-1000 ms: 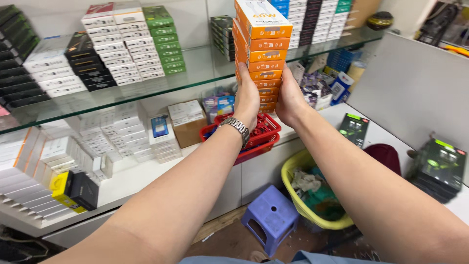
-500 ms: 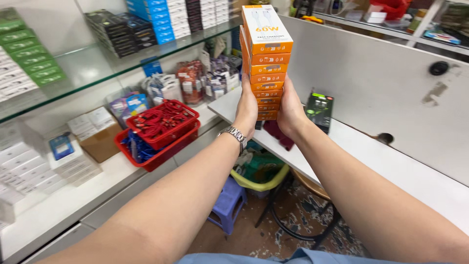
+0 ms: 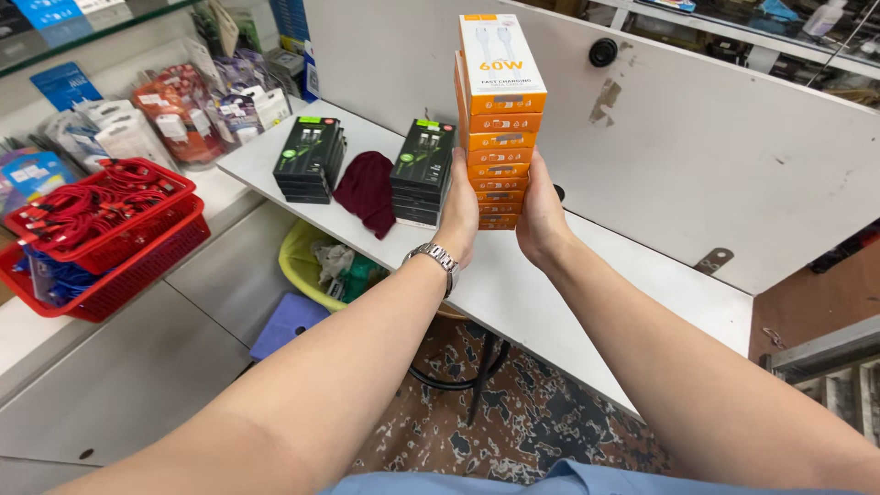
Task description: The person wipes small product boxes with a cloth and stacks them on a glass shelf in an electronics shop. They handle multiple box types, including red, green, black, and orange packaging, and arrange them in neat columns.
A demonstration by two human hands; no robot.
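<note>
I hold a tall stack of orange and white boxes (image 3: pixel 498 119) upright between both hands, above a white table (image 3: pixel 513 284). My left hand (image 3: pixel 458 213), with a metal watch on its wrist, presses the stack's left side. My right hand (image 3: pixel 541 215) presses the right side. The stack hangs a little above the table, just right of two piles of black and green boxes (image 3: pixel 423 170) (image 3: pixel 310 158) with a dark red cloth (image 3: pixel 367 191) lying between them.
Red baskets of red cables (image 3: pixel 96 234) stand on a low counter at left, with hanging packets (image 3: pixel 183 110) behind. A yellow bin (image 3: pixel 316 266) and a blue stool (image 3: pixel 289 323) sit under the table. A white panel (image 3: pixel 733 156) rises behind it.
I have turned right with the stack, away from the glass shelves. The stack now hangs over the white table by the black boxes. Both hands keep their hold.
</note>
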